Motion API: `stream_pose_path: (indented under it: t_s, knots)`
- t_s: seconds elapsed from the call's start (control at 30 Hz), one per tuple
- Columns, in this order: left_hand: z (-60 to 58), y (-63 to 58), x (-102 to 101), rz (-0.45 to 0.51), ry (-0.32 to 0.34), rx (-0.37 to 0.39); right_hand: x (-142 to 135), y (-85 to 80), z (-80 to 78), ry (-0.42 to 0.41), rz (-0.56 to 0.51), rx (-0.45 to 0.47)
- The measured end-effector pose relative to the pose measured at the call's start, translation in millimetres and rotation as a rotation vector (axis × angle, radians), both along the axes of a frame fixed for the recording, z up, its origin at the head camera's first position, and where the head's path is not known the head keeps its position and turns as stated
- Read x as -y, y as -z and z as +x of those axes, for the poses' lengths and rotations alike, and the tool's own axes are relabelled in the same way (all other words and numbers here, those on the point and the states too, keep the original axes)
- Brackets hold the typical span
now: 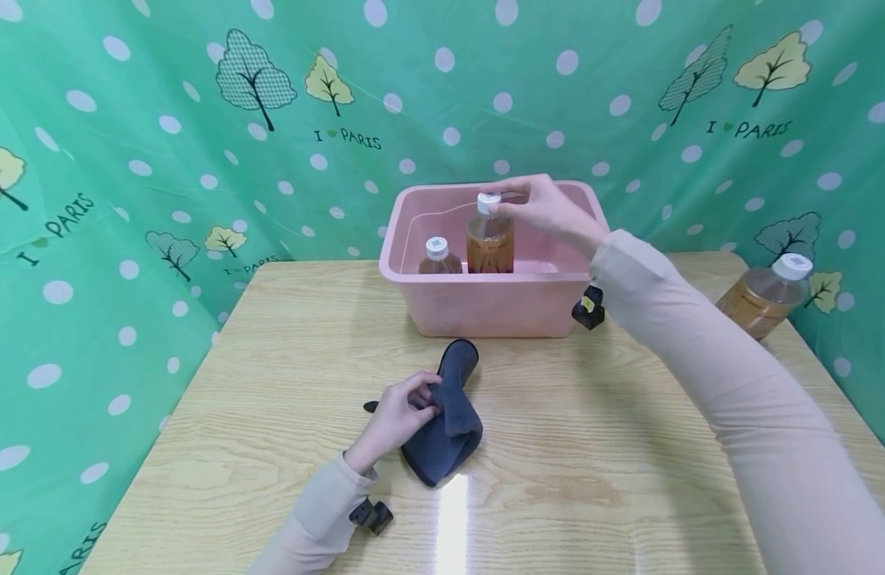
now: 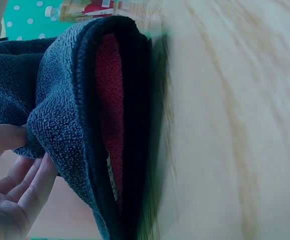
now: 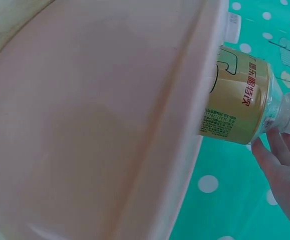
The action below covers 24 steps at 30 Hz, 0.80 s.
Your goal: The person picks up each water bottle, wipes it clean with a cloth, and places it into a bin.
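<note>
My right hand point(image 1: 546, 209) grips a bottle of amber drink point(image 1: 490, 243) by its white cap. That bottle is upright, its lower part hidden behind the front wall of a pink plastic tub point(image 1: 486, 307). In the right wrist view its gold label point(image 3: 237, 95) with red characters shows above the tub's rim. A second white-capped bottle point(image 1: 437, 257) stands in the tub, to the left. My left hand point(image 1: 399, 411) pinches a fold of a dark grey cloth point(image 1: 450, 423) on the table. The left wrist view shows the cloth's dark edging and red underside point(image 2: 109, 95).
Another bottle point(image 1: 762, 299) with a white cap stands at the table's right edge. Behind the wooden table point(image 1: 284, 359) hangs a green dotted curtain point(image 1: 442, 96), which also runs along both sides. The tub sits at the table's back, near the curtain.
</note>
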<state>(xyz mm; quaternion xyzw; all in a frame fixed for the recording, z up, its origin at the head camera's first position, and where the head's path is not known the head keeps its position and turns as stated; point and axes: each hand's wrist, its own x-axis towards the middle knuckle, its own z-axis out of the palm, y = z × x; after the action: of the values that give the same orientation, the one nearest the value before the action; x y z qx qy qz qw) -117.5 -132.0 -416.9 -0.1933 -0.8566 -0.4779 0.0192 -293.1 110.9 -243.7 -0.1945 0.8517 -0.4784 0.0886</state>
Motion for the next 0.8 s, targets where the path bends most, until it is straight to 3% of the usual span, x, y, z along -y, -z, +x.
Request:
stream_pose_path:
  t_s: [0.27,0.67,0.8]
  knots:
    - [-0.6,2.3,0.3,0.01,0.002,0.004,1.4,14.5,2.3,-0.018,0.005,0.007]
    - [0.0,3.7,-0.3,0.022,-0.004,0.006,4.0,31.2,4.1,-0.019,-0.06,0.114]
    - [0.1,3.6,0.0,0.008,-0.005,-0.002,4.2,34.1,4.1,-0.021,-0.034,0.096]
